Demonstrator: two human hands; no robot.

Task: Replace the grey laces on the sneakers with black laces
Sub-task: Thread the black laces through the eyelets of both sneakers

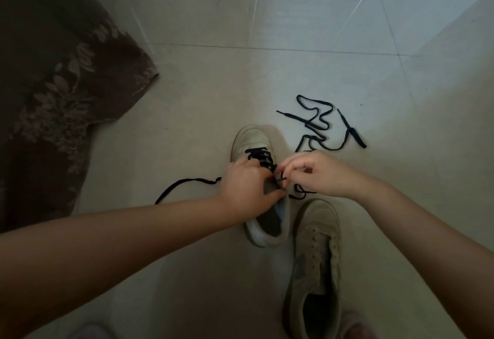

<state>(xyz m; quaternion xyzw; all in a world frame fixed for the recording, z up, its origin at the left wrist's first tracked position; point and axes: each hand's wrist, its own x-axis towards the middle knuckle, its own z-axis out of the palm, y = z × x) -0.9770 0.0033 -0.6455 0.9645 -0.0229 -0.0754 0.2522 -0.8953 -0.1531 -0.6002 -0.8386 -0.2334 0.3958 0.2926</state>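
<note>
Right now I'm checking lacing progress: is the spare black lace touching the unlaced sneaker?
Apart. The head view shows bare floor between the spare lace and the unlaced sneaker.

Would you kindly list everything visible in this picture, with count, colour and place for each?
laced sneaker: one, off-white, floor centre, partly threaded with a black lace
black lace in the sneaker: one, black, crossing the eyelets, one end trailing left across the floor
unlaced sneaker: one, off-white, lower right of the first, eyelets empty
loose black lace: one, black, tangled on the floor to the upper right
patterned cloth: one, dark brown with pale leaf print, left edge
tiled floor: pale grey, throughout
left hand: one, grips the laced sneaker at its tongue
right hand: one, pinches the lace tip beside the eyelets
</note>
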